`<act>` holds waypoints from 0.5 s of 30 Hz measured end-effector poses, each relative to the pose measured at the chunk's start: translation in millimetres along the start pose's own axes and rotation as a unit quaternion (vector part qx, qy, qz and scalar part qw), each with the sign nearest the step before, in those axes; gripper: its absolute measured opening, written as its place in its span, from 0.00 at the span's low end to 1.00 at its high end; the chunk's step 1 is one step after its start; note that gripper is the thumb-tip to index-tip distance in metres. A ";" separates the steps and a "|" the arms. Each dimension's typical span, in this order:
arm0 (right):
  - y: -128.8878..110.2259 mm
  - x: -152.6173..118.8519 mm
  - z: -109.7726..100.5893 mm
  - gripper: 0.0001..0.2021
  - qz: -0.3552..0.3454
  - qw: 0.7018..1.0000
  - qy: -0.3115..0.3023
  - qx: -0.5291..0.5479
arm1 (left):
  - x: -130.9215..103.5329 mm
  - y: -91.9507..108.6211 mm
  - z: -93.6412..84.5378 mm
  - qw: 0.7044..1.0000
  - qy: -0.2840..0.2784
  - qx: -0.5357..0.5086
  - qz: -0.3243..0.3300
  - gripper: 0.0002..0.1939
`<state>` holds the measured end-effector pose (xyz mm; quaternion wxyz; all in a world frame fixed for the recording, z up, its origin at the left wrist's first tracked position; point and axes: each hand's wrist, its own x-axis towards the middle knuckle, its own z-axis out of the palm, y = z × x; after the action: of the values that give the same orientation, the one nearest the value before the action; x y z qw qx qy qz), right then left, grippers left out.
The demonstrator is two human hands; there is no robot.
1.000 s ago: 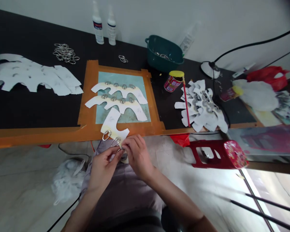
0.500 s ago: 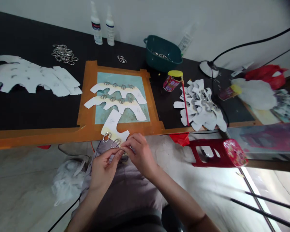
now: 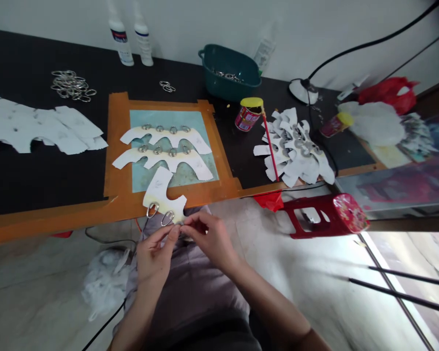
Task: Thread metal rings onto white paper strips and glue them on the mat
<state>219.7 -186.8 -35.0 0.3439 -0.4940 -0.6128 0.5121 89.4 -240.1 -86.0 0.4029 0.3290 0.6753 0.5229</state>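
Note:
A white curved cut-out piece [image 3: 159, 187] hangs over the table's front edge, its upper end lying on the table. Two oval metal rings, a left one [image 3: 152, 210] and a right one [image 3: 167, 218], sit along its yellowish edge. My left hand [image 3: 156, 256] pinches the lower end of this piece between thumb and fingers. My right hand [image 3: 211, 239] is closed at the same spot, fingertips meeting the left ones; what lies between them is mostly hidden. Behind, two similar white pieces, a far one [image 3: 200, 140] and a near one [image 3: 201, 168], lie on a light-blue sheet [image 3: 168, 117], each with several rings.
White pieces [image 3: 73, 126] are stacked at left, below a ring pile [image 3: 73, 87]. A green basin [image 3: 229, 90] holds more rings. A tin [image 3: 246, 120] has a red stick [image 3: 270, 148] leaning from it, beside piled ringed pieces [image 3: 296, 151]. A red stool [image 3: 307, 217] stands on the floor.
The camera view has swung slightly right, so the table things appear further left. Both hands stay at the piece's lower end, their fingertips shifted slightly.

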 end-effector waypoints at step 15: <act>-6.6 7.2 0.7 0.05 -0.015 0.999 0.013 -0.035 | -5.0 25.6 -1.3 0.992 0.029 0.119 0.037 0.18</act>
<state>215.4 -180.0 -29.5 0.3422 -0.5033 -0.6332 0.4781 91.1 -238.9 -60.0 0.3213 0.3845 0.7315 0.4625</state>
